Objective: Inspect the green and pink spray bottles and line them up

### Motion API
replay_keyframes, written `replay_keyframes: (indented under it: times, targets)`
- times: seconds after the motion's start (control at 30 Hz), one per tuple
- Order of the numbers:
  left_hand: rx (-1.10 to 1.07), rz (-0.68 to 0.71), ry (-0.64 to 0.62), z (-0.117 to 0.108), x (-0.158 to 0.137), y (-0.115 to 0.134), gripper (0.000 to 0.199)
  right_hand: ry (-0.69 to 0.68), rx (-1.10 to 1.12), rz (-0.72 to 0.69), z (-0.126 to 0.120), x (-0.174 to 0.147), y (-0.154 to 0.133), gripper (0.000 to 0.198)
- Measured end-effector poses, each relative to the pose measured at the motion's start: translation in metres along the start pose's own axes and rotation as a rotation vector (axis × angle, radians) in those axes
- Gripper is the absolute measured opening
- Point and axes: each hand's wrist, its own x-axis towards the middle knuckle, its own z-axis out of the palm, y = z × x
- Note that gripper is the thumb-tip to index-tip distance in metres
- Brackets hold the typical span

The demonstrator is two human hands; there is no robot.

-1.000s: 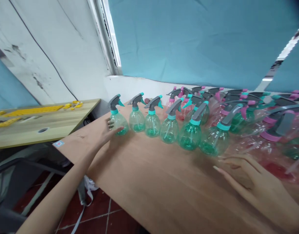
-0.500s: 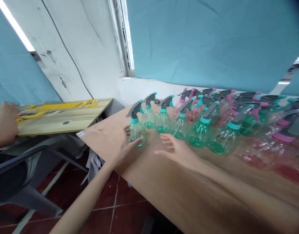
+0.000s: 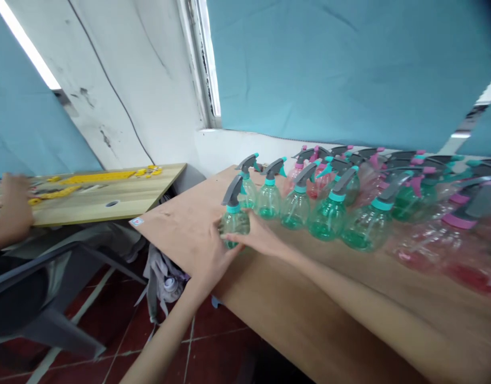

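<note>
Between both my hands is a clear green spray bottle (image 3: 234,220) with a grey and teal trigger head, upright near the table's left end. My left hand (image 3: 215,250) wraps its left and front side, the thumb across the lower body. From the right, my right hand (image 3: 261,234) closes on the same bottle, its fingers partly hidden behind the body. Right behind it stands another green spray bottle (image 3: 249,193). A third green spray bottle (image 3: 268,200) is just to the right, at the end of a row of several more.
Pink spray bottles (image 3: 423,240) crowd the right side of the brown table (image 3: 301,298). On the left, a second table (image 3: 85,205) carries yellow pieces (image 3: 105,175), with another person's arm (image 3: 15,208) there. A chair (image 3: 57,293) and a grey bag (image 3: 161,277) are below.
My right hand has moved left onto the bottle that my left hand holds. That bottle has shifted slightly right and nearer to me, now overlapping the one behind.
</note>
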Motion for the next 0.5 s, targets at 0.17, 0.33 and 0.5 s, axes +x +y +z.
replay_keyframes:
  times: [0.17,0.33,0.5]
  targets:
    - [0.078,0.035,-0.163,0.017,-0.045,0.047,0.076,-0.004,-0.030,0.014,-0.051,-0.070,0.003,0.075]
    - [0.033,0.171,-0.649,0.021,-0.061,0.103,0.079,0.019,-0.086,0.049,-0.112,-0.145,0.015,0.074]
    - [-0.143,0.260,-0.783,0.044,-0.036,0.156,0.068,0.143,-0.098,0.165,-0.149,-0.208,0.023,0.071]
